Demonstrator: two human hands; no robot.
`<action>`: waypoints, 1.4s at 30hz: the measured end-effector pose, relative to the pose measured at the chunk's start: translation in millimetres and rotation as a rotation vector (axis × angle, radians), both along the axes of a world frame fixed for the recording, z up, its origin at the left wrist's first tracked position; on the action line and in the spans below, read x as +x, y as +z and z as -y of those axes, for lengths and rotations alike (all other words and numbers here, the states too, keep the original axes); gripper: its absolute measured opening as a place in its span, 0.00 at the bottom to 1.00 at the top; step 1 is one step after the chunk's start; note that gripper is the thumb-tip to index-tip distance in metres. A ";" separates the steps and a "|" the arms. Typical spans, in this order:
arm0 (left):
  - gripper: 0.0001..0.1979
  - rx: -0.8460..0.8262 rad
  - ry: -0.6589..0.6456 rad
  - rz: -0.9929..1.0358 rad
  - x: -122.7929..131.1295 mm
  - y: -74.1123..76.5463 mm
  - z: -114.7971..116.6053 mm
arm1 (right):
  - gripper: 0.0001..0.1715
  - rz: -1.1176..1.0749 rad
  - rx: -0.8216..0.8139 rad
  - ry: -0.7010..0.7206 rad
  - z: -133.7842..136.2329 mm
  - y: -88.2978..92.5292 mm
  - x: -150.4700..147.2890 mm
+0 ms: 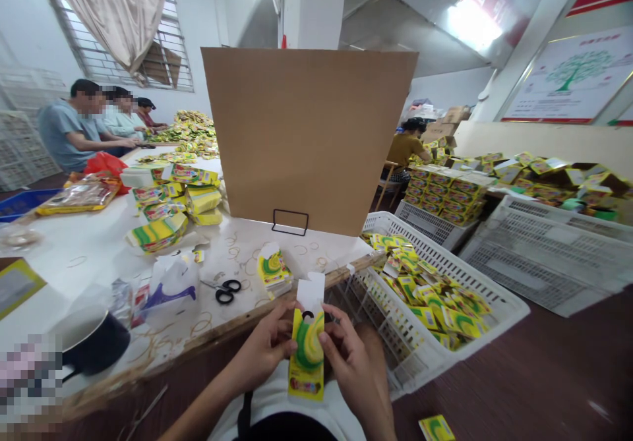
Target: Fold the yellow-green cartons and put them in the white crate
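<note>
Between my two hands, above my lap, is a small yellow-and-green carton (307, 362) with its white top flap standing up. My left hand (267, 342) pinches the carton's left edge near the top. The right edge is gripped by the fingers and thumb of my right hand (352, 352). Something dark and round shows at the carton's mouth, too small to name. Just beyond my hands, a short stack of similar cartons (274, 269) lies at the table edge, with black-handled scissors (227, 291) to its left.
On my right stands a white plastic crate (499, 322) heaped with yellow cartons. A large cardboard sheet (306, 138) stands upright on the table (212, 335). A dark mug (93, 342), rubber bands and bundled cartons (158, 230) lie to the left. Other people sit farther back. One carton (437, 428) is on the floor.
</note>
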State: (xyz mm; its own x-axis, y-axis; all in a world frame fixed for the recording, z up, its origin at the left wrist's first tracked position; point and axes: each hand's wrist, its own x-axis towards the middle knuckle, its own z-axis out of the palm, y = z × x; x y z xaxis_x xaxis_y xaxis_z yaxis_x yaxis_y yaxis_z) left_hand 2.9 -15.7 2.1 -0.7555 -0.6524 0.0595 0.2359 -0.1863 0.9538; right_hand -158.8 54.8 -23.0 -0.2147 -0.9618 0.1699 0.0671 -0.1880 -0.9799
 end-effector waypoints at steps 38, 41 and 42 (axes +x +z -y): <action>0.27 -0.312 0.162 0.262 -6.1 -7.2 -3.0 | 0.19 -0.293 0.063 -0.202 -2.9 18.2 -4.6; 0.27 -0.337 0.148 0.278 -5.3 -3.8 -4.5 | 0.24 -0.221 0.123 -0.128 0.3 5.4 -0.6; 0.26 -0.348 0.136 0.286 -5.3 -1.7 -5.4 | 0.24 -0.199 0.123 -0.118 1.2 1.4 0.8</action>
